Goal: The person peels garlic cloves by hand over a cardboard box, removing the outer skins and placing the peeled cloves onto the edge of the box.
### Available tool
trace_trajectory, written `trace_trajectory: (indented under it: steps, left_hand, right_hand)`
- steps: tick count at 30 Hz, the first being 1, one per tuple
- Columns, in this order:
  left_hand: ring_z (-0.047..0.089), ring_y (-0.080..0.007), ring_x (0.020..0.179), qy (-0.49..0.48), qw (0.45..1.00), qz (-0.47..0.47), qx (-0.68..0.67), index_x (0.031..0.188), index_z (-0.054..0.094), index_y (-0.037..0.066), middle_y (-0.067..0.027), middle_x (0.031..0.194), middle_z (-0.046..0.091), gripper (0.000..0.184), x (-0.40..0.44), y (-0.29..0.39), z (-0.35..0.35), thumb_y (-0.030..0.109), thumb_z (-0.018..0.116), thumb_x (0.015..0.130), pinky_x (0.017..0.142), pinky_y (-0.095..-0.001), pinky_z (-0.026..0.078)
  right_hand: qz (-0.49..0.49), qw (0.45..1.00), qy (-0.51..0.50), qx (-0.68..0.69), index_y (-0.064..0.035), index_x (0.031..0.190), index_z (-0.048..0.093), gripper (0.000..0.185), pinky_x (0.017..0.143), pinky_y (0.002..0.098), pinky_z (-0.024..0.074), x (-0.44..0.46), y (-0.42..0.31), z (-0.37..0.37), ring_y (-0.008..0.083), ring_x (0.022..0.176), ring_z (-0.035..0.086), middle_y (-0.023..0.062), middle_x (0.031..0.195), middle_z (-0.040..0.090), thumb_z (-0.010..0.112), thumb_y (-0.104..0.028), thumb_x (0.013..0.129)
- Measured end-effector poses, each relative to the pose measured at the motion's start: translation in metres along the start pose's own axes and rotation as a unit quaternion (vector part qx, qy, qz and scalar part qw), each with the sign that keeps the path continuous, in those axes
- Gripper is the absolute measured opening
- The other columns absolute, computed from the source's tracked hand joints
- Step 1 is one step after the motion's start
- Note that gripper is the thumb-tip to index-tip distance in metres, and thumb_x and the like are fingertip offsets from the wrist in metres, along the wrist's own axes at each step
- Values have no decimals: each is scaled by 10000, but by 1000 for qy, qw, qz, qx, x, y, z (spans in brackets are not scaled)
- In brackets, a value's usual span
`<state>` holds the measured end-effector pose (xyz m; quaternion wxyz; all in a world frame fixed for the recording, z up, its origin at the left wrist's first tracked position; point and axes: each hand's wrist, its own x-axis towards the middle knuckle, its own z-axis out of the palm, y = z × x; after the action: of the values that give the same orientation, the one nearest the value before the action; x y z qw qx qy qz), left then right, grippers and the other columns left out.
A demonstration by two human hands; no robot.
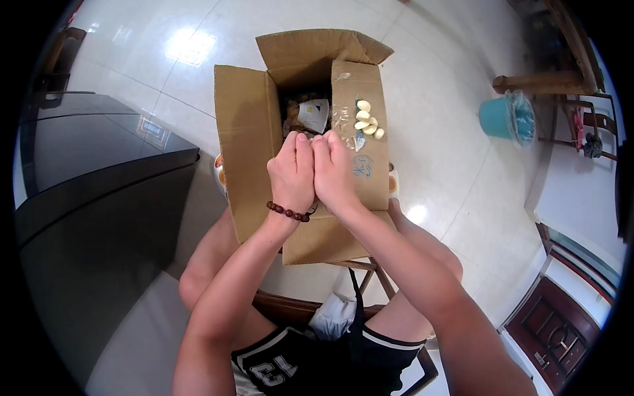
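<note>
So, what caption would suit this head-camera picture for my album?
Left hand and right hand, curled close together over an open cardboard box, pale clove-like pieces on its right flap.

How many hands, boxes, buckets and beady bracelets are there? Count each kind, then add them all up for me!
Hands: 2 (left hand, right hand)
Cardboard box: 1
Teal bucket: 1
Beaded bracelet: 1
Total: 5

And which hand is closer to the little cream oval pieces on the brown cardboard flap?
Right. The right hand is near the cream oval pieces, not touching; the left hand is on its far side.
</note>
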<state>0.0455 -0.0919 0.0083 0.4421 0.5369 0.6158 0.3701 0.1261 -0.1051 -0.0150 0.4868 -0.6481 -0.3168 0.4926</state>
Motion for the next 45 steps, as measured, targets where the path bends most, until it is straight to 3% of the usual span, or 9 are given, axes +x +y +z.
trace_trajectory:
  steps: [11,14,16,20,23,27,30,33,45]
  left_hand:
    - [444,-247,591,-13,998,-19,64,853,481,-21,-184,659,489,368,1,-14,3,277,454,1068,586,-414,412]
    - [597,-352,541,11,1000,12,15,869,569,-11,-211,644,590,444,17,-22,-1,357,451,1088,523,-406,469]
    - [571,-221,464,-101,955,-243,-140,826,602,26,-99,599,589,633,24,-11,-10,577,406,1069,447,-320,457]
    - [466,-151,424,-199,877,-383,-211,664,525,154,-14,533,512,760,30,-1,-18,792,268,986,403,-274,375]
    - [443,-141,420,-268,804,-453,-276,641,514,174,-2,529,502,708,37,-3,-26,754,330,1002,391,-271,337]
    - [444,-117,442,-290,779,-427,-356,633,519,183,19,530,480,614,35,-20,-26,633,417,1038,391,-274,309]
    - [543,-226,529,-27,947,-269,-174,723,614,-71,-130,611,618,603,21,-32,1,416,454,1039,546,-418,427]
    - [568,-258,551,25,977,-183,-107,752,597,-126,-210,625,626,562,17,-42,-2,349,456,1018,607,-450,444]
    - [595,-343,533,69,990,-122,7,739,595,-121,-302,635,586,492,8,-28,-4,284,468,986,593,-484,444]
  right_hand:
    - [155,980,29,122,-17,853,502,283,659,353,452,6,19,0,160,713,540,90,749,579,495,-230,1039]
    - [-38,998,-29,-41,-27,880,494,313,670,403,479,17,1,-6,276,714,613,163,770,626,513,-286,1055]
    - [-76,974,-68,-203,-26,919,488,325,683,470,494,11,-22,-14,407,762,633,234,806,650,551,-319,1045]
    - [-214,906,-116,-347,-31,935,488,291,697,493,495,13,-17,-27,433,789,624,208,814,646,595,-290,1015]
    - [-358,852,-111,-367,-36,928,492,257,707,483,495,17,-17,-32,399,786,636,164,808,628,626,-248,987]
    - [-372,845,-110,-369,-41,929,494,239,705,477,501,12,-21,-28,381,774,646,145,796,617,626,-233,985]
    - [-337,878,-85,-328,-36,936,490,230,627,480,502,4,-13,-18,391,707,654,160,748,632,598,-225,1011]
    - [-278,927,-72,-240,-29,942,480,224,549,479,491,-1,-8,-5,406,640,654,180,693,632,560,-216,1037]
    - [-123,983,-54,-124,4,860,445,254,538,431,436,-4,-8,6,355,552,559,200,620,522,511,-169,1035]
